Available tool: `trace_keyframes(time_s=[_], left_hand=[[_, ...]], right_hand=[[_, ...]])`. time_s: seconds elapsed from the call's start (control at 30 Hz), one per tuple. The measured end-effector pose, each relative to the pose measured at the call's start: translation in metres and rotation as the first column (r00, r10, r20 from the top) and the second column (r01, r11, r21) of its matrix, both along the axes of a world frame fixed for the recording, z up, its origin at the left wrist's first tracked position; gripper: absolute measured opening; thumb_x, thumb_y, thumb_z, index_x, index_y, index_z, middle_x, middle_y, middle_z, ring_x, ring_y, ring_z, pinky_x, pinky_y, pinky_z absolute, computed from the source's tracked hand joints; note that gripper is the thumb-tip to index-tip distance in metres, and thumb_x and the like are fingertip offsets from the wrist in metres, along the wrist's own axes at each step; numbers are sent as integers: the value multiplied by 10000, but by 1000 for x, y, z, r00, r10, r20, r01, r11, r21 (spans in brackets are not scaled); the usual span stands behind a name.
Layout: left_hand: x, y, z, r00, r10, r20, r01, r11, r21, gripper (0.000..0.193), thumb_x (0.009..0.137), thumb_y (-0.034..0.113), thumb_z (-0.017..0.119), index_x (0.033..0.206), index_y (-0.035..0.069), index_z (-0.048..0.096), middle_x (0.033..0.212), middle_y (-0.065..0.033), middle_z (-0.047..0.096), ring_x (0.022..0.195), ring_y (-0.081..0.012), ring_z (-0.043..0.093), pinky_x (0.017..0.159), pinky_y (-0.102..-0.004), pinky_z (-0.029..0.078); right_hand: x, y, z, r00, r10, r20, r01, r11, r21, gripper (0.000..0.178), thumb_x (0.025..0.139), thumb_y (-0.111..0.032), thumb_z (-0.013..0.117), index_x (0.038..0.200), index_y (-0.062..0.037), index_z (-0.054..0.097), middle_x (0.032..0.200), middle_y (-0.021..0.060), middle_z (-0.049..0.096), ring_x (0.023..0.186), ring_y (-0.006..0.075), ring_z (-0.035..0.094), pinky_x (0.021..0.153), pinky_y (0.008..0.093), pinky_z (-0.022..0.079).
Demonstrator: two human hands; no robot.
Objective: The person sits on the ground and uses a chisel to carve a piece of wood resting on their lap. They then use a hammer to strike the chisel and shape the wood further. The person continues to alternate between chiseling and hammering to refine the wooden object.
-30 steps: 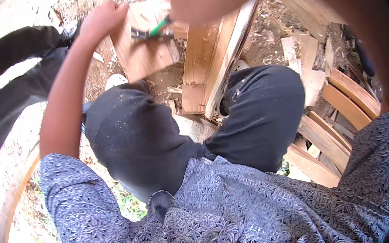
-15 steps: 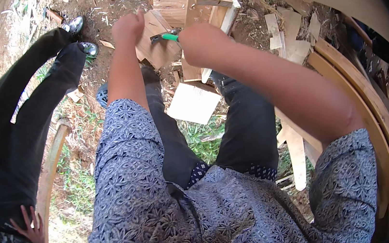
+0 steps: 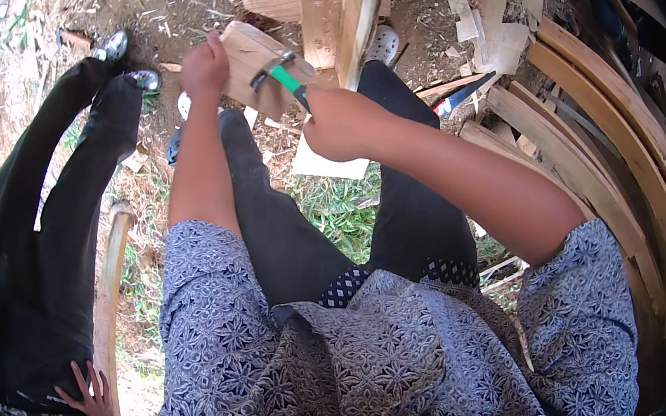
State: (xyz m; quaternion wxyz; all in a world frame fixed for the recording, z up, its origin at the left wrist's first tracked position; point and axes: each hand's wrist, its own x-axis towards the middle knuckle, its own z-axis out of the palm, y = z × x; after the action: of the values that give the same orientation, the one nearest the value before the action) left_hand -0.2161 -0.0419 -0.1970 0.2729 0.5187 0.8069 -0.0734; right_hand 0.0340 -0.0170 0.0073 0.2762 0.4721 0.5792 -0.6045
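Observation:
My right hand (image 3: 343, 121) is wrapped around the green and black handle of a claw hammer (image 3: 284, 77). The hammer's dark metal head lies over a pale wooden board (image 3: 247, 48); whether it touches the wood I cannot tell. At the board's left edge my left hand (image 3: 205, 70) is closed, thumb uppermost, and appears to grip that edge. Its fingertips are hidden. Just beyond the board stands a boxlike piece of joined planks (image 3: 324, 22). A flat, pale square piece (image 3: 327, 163) lies below my right hand, between my legs.
Long timbers (image 3: 595, 176) are stacked on the right. A blue and red object (image 3: 465, 96) and thin wood offcuts (image 3: 497, 21) lie nearby. At the left another person (image 3: 21, 238) in dark trousers stands beside a long wooden pole (image 3: 114, 285). Shavings and grass cover the ground.
My right hand and the hammer have come closer to me, with the hammer's head now over the board. My left hand has shifted slightly left and nearer. The whole view has shifted a little.

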Motion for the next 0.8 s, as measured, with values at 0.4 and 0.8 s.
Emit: trace_keyframes(time_s=[0.4, 0.8], left_hand=[[19, -51, -14, 927, 365, 89, -364, 931, -24, 718, 1034, 605, 255, 1022, 74, 738, 945, -251, 714, 932, -466, 671, 817, -563, 515], [25, -15, -11, 959, 270, -90, -275, 961, -42, 641, 1017, 606, 294, 1066, 152, 744, 1018, -214, 727, 1001, -439, 675, 859, -543, 528]], right_hand=[[-7, -22, -20, 996, -10, 83, -1, 991, 134, 415, 882, -130, 558, 1271, 13, 541, 960, 264, 694, 918, 448, 676, 811, 531, 528], [-11, 47, -30, 951, 305, 44, -307, 950, 64, 300, 878, -122, 550, 1114, 50, 618, 1032, 272, 691, 999, 414, 683, 870, 474, 544]])
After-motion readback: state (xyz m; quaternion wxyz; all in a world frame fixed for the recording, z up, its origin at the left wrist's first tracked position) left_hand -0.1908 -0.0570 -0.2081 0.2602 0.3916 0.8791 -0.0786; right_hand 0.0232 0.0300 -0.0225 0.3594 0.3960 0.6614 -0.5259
